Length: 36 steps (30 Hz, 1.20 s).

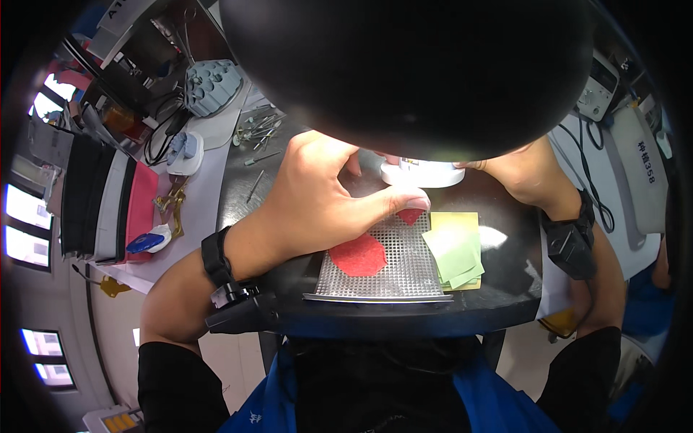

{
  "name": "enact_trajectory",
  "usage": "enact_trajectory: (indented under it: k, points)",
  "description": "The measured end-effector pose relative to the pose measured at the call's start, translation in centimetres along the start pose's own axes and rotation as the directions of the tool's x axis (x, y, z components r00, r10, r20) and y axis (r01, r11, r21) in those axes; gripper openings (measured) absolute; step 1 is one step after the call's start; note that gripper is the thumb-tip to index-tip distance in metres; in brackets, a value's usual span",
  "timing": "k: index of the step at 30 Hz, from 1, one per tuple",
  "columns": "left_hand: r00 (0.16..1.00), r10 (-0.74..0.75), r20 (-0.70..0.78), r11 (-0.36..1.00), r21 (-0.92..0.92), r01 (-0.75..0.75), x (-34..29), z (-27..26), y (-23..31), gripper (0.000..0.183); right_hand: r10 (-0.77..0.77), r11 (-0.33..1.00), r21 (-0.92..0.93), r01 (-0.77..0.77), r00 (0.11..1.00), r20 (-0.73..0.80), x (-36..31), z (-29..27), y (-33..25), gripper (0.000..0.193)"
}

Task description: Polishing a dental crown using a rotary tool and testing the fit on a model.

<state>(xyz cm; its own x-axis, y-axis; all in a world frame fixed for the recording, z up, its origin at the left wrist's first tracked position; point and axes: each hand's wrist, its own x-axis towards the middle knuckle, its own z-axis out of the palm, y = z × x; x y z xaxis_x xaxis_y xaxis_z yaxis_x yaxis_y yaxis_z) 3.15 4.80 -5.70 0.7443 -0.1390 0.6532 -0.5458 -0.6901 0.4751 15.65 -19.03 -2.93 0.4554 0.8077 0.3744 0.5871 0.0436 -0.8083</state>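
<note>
A white, round-based piece that looks like a small dental model (424, 175) is in my right hand (525, 175). The right thumb presses on its right edge; the other right fingers are hidden by a large dark round shape overhead. My left hand (317, 191) is open at the left of the piece, its thumb stretched out and a bent finger apart from it. That thumb tip lies just below the white base, over a small red piece (411, 216). A larger red patch (359, 256) lies on a perforated metal plate (404, 278) under my left hand.
Yellow and green paper slips (458, 252) lie right of the plate. Thin metal tools (260, 128) are at the far left, near a grey instrument holder (211, 88) and a blue-grey dental model (185, 150). Pink and black folders (137, 209) stand left; a white box (639, 173) is right.
</note>
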Motion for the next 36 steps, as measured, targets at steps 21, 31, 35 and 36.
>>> enact_trajectory:
  k: [21,31,35,36]
  points:
    - [0.986,-0.047,0.163,0.995,-0.083,0.061,-0.2,-0.5,0.0,0.052,0.045,0.991,0.129,-0.046,0.999,0.010,0.0,0.0,0.7,0.012]
    - [0.957,-0.165,0.238,0.986,0.026,0.163,0.0,-1.2,0.2,0.036,-0.180,0.962,-0.209,0.177,0.984,0.004,0.3,0.7,1.0,0.014]
    - [0.914,-0.278,0.294,0.945,-0.086,0.315,0.3,-0.7,0.2,0.021,-0.326,0.858,-0.397,0.327,0.943,0.070,0.5,0.9,2.1,0.016]
    - [0.941,-0.203,0.270,0.975,-0.029,0.219,0.3,-0.5,-0.2,0.018,-0.326,0.859,-0.395,0.325,0.943,0.069,0.5,0.9,2.1,0.016]
